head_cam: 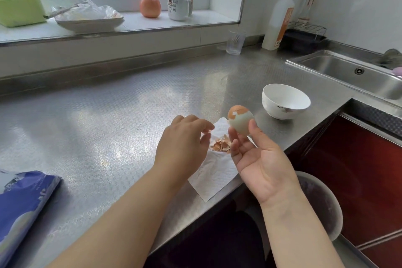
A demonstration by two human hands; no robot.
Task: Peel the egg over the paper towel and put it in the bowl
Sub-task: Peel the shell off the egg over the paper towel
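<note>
My right hand (258,159) holds a partly peeled egg (240,121) between thumb and fingertips, palm up, above the white paper towel (214,174). Brown shell still covers the egg's top; the lower part is bare and pale. My left hand (185,143) hovers over the towel's left side with thumb and forefinger curled close together; whether a shell bit is between them I cannot tell. A small heap of brown shell pieces (220,144) lies on the towel. The white bowl (285,104) stands empty to the right, beyond the egg.
The steel counter edge runs diagonally below the towel. A sink (352,72) lies at the far right. A glass (236,41) and a white bottle (278,22) stand at the back. A blue packet (21,204) lies at the near left. A mug, an apple and dishes sit on the windowsill.
</note>
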